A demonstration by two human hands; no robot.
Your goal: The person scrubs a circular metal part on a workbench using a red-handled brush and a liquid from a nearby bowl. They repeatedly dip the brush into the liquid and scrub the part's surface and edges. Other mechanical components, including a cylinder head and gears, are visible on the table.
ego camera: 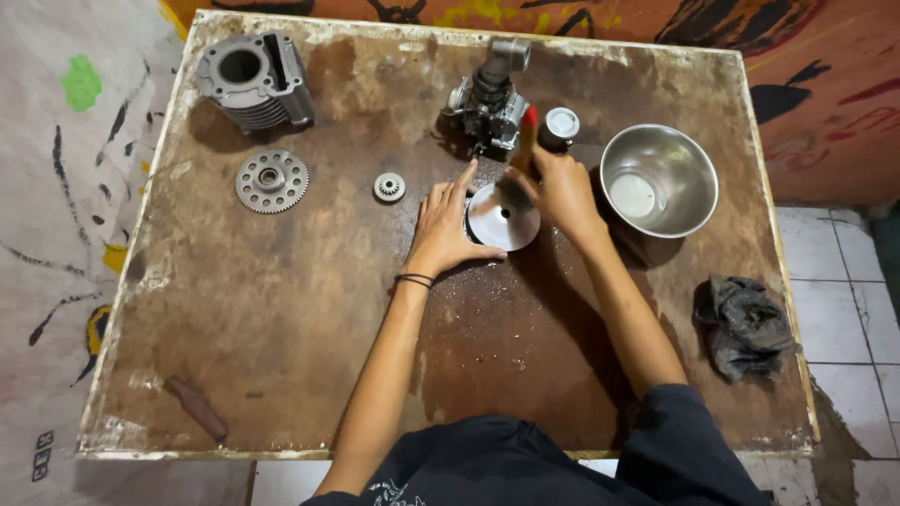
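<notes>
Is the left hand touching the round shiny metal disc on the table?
Touching. In the head view the left hand rests against the left edge of the metal disc, with fingers and thumb around its rim and no gap.

Round shiny silver metal disc w/ small centre hole (503, 217), lying flat, gripped at its left rim by left hand (443, 228). Red-handled brush (523, 141), tilted, in right hand (561, 187), bristle end touching disc's top-right edge.
</notes>
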